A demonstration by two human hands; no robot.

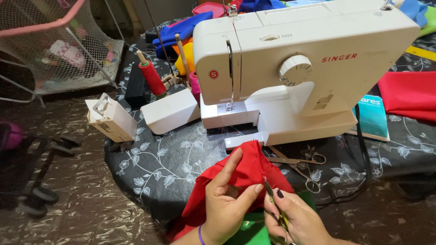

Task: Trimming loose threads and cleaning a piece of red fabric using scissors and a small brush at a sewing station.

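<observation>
Gripping one red cloth (247, 174), left hand (225, 204); right hand (297, 220) pinches one thin tool (269, 189).

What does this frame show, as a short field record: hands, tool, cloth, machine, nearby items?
left hand: pinches a fold of the red cloth
right hand: holds a thin metal tool, tip at the cloth
sewing machine: white, on the floral table cover, behind the cloth
scissors: lie flat, right of the cloth
red thread spool: upright, left of the machine
other: green cloth under the hands
</observation>
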